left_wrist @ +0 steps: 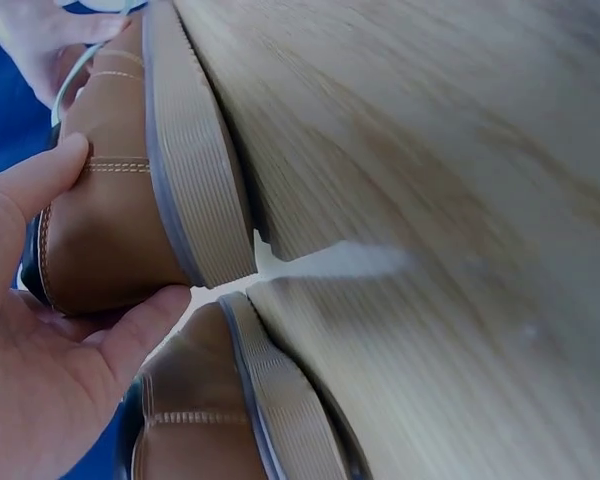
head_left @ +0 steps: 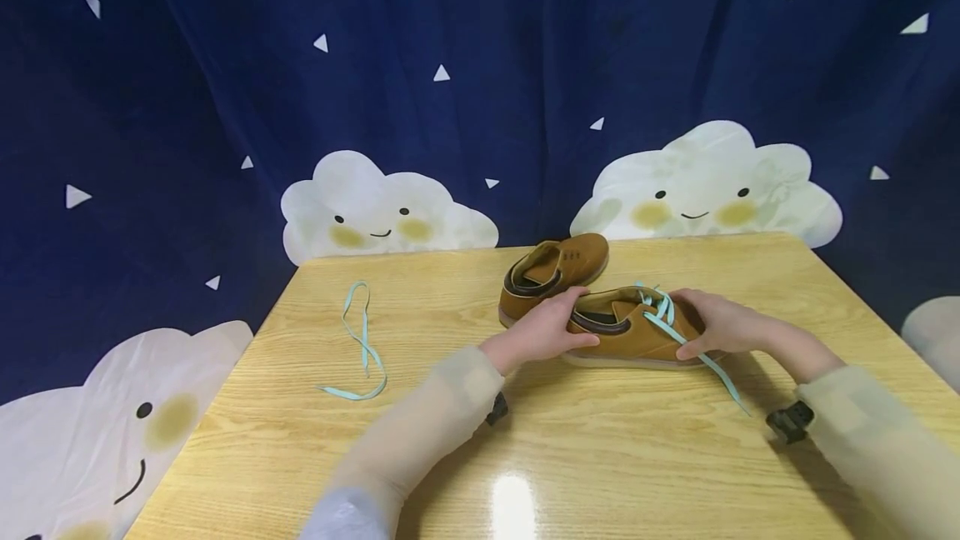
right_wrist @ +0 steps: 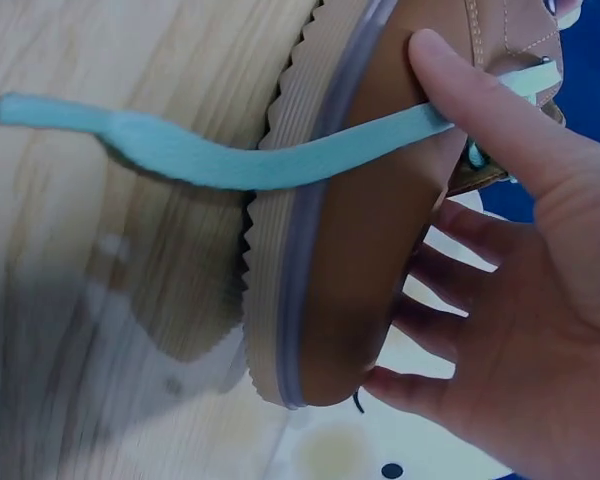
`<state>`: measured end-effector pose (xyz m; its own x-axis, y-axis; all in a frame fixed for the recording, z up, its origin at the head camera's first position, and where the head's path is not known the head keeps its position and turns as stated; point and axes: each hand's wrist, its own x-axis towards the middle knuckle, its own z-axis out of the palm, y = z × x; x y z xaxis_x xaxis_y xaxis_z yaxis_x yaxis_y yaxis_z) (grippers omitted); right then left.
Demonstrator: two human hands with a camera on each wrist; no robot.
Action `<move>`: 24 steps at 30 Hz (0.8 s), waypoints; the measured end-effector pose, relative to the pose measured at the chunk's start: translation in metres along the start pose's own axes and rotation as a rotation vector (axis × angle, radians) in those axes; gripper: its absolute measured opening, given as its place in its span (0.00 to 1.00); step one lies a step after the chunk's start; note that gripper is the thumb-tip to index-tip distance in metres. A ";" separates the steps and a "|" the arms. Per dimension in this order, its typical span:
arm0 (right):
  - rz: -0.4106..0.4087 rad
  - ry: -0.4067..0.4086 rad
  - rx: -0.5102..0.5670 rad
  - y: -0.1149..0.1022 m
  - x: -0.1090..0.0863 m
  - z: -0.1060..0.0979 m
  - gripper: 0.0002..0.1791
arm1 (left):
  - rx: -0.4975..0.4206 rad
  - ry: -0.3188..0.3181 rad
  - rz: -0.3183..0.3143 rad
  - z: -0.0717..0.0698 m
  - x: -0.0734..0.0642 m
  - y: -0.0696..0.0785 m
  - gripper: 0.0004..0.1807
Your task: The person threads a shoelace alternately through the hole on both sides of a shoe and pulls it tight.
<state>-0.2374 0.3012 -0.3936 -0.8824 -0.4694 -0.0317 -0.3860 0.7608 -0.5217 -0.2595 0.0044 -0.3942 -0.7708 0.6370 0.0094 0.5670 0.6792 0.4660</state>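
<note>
A brown leather shoe [head_left: 637, 342] sits sole down at the right of the table, toe pointing right. My left hand [head_left: 534, 332] grips its heel, the thumb on the near side. Around the toe, my right hand [head_left: 726, 325] holds the other end, its thumb lying along the upper beside a light blue lace [right_wrist: 280, 168]. That lace is threaded through the eyelets, and one loose end hangs over the sole onto the table. Behind the heel stands a second brown shoe [head_left: 587, 255], with no lace seen in its eyelets.
Another light blue lace [head_left: 365, 336] lies in a loose curve on the left of the wooden table [head_left: 442, 298]. A dark blue curtain [head_left: 487, 7] with smiling clouds and white triangles hangs behind the far edge.
</note>
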 end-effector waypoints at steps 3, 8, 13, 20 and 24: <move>0.011 0.000 -0.012 0.003 -0.002 -0.004 0.53 | -0.004 0.006 -0.001 0.002 0.007 0.005 0.44; 0.031 -0.009 -0.071 0.006 -0.004 -0.006 0.57 | 0.006 0.018 0.009 0.006 0.016 0.009 0.43; 0.047 0.001 -0.132 0.012 -0.005 -0.007 0.58 | 0.018 0.026 0.019 0.011 0.021 0.012 0.43; 0.040 0.020 -0.141 0.019 -0.007 -0.011 0.56 | 0.076 0.002 0.041 0.009 0.028 0.017 0.45; 0.042 0.016 -0.129 0.026 -0.008 -0.016 0.56 | 0.112 -0.004 0.074 0.000 0.029 0.020 0.44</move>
<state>-0.2450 0.3315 -0.3934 -0.9025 -0.4292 -0.0369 -0.3789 0.8316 -0.4062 -0.2704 0.0362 -0.3848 -0.7248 0.6880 0.0367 0.6513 0.6667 0.3624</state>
